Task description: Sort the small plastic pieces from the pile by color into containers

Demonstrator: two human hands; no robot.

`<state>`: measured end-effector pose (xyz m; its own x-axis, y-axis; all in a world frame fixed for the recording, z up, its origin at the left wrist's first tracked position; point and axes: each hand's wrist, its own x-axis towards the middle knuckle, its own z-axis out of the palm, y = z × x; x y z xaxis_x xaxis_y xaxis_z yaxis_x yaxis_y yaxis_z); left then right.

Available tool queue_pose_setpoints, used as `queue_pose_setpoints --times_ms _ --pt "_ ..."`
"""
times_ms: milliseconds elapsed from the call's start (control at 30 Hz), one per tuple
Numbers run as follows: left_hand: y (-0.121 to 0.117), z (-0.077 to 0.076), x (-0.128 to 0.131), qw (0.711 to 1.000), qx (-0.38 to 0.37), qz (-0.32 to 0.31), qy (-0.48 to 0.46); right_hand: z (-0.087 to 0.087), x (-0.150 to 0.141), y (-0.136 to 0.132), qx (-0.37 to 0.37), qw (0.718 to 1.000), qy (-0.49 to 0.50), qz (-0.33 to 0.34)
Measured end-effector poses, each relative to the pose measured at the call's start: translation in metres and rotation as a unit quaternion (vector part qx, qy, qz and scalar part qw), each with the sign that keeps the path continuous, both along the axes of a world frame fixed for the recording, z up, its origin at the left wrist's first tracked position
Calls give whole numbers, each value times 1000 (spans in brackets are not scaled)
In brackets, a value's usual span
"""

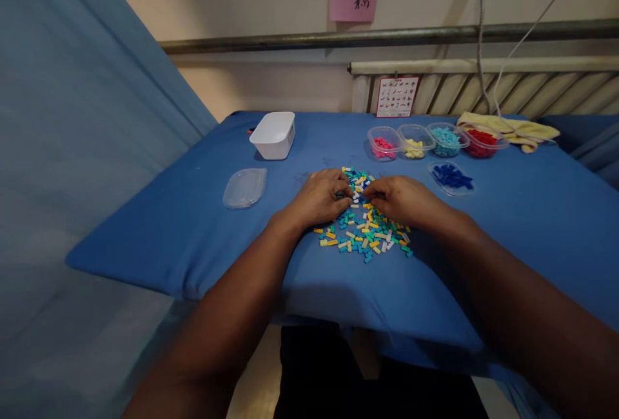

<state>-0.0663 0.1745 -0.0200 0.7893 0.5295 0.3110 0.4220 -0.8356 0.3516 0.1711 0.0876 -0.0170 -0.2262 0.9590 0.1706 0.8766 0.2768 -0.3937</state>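
A pile of small plastic building bricks (366,234) in yellow, teal, green, white and cream is spread on the blue-covered table. At its left edge rests my left hand (325,196), fingers curled and thumb bent toward them. My right hand (399,200) reaches into the pile from the right, its thumb and forefinger drawn together near some dark blue bricks. Whatever either hand holds between the fingertips is too small to make out. Dark blue bricks (452,176) lie in a shallow clear container (464,193) beyond my right hand.
Along the back stand clear tubs of pink bricks (383,147), yellow bricks (414,148), light blue bricks (445,140) and red bricks (481,142). A yellow cloth (529,130) lies behind them. Left are a white bin (272,142) and a clear lid (244,188). A curtain (97,116) hangs left.
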Motion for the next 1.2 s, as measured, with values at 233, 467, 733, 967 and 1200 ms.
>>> queue_pose_setpoints --times_ms 233,467,733,967,1200 --pt "4 2 -2 988 -93 37 -120 8 -4 0 -9 999 -50 8" --pt "26 4 -23 958 -156 154 -184 11 -7 -1 -1 999 -43 -11" --pt "19 13 -30 979 -151 123 -62 6 -32 1 11 999 -43 24" --pt "25 9 -34 985 -138 103 -16 7 -30 4 -28 999 -29 6" --pt "28 8 -40 990 -122 74 -7 1 -21 0 -31 998 52 -15"
